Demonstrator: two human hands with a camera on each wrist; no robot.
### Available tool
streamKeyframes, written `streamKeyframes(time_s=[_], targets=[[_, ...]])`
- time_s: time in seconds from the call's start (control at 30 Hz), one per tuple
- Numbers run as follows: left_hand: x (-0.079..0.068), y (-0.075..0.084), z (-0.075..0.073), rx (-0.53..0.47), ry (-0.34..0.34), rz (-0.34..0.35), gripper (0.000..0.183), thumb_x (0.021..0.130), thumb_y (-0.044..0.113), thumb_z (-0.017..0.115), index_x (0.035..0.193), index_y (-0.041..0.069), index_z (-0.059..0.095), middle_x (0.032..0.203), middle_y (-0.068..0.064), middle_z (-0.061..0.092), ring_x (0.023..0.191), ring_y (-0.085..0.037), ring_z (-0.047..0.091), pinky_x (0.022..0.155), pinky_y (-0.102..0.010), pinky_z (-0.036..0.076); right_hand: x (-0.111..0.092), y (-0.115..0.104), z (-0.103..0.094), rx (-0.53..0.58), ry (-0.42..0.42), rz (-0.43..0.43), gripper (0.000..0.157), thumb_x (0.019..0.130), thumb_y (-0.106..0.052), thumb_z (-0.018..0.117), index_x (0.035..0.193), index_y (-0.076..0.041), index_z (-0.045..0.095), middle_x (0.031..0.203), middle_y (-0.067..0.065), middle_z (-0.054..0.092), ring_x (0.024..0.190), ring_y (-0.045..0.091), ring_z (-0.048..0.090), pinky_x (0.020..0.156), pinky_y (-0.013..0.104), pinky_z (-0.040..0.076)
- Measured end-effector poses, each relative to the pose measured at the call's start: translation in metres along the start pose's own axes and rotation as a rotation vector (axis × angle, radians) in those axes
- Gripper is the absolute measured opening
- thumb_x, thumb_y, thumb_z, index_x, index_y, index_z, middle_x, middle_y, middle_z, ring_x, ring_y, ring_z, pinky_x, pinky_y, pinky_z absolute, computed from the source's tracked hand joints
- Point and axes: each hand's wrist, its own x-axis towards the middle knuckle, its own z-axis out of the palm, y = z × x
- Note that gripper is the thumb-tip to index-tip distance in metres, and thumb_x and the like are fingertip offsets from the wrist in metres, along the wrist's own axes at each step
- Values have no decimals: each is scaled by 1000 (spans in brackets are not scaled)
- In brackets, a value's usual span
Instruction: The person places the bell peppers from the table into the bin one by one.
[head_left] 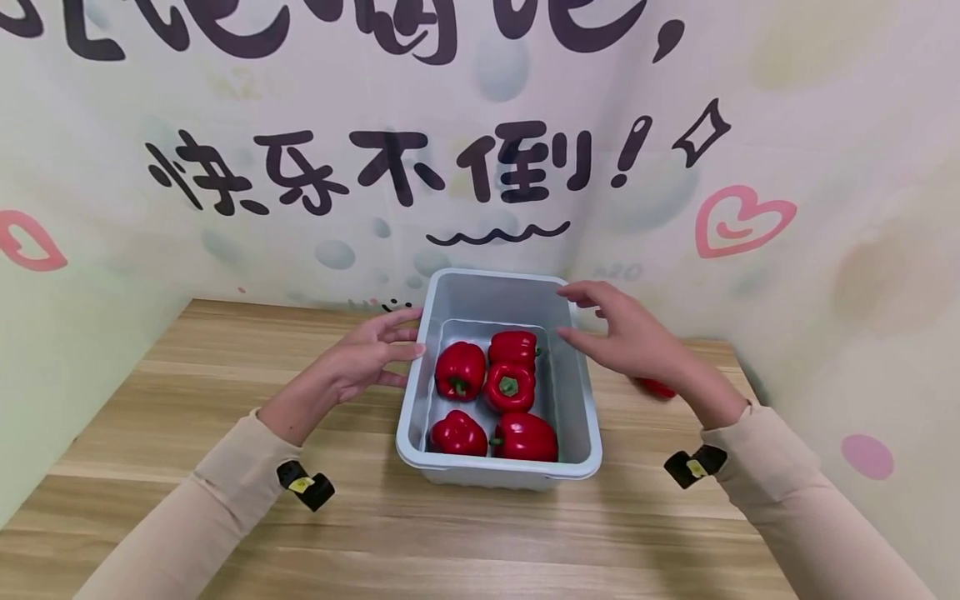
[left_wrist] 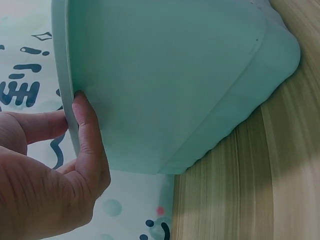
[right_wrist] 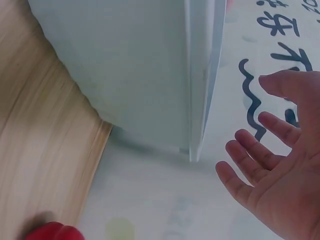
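Observation:
A light grey-blue plastic bin [head_left: 501,477] stands on the wooden table, with several red bell peppers [head_left: 461,369] lying inside on its floor. At the bin's left side my left hand [head_left: 372,352] pinches the rim. The left wrist view shows the thumb on one face of the rim and a finger of that left hand [left_wrist: 75,180] under its lip on the other. My right hand [head_left: 618,329] hovers by the right rim, fingers spread and holding nothing. In the right wrist view, a gap separates this right hand [right_wrist: 280,160] from the bin wall [right_wrist: 135,75].
Another red pepper [head_left: 657,387] lies on the table right of the bin, mostly hidden behind the right forearm. The wooden table [head_left: 337,533] ends at a printed cloth backdrop [head_left: 300,242] close behind the bin. More backdrop rises on the left and right.

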Motion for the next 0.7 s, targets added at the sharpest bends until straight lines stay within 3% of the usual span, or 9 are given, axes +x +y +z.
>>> streamKeyframes(time_s=[0.37, 0.7], targets=[[1, -1, -1, 3, -4, 2, 67, 93, 11, 59, 150, 20, 26, 144, -21, 35, 120, -39, 49, 85, -49, 54, -14, 16, -1, 28, 39, 114, 58, 85, -21, 71, 137, -14, 46, 136, 8, 51, 120, 28, 51, 98, 53, 45], [2, -4, -2, -3, 4, 1, 67, 93, 10, 58, 151, 20, 26, 145, -19, 35, 123, -40, 47, 86, -50, 54, -27, 38, 2, 35, 78, 178, 57, 88, -32, 67, 138, -13, 45, 138, 9, 50, 123, 32, 50, 99, 56, 43]])
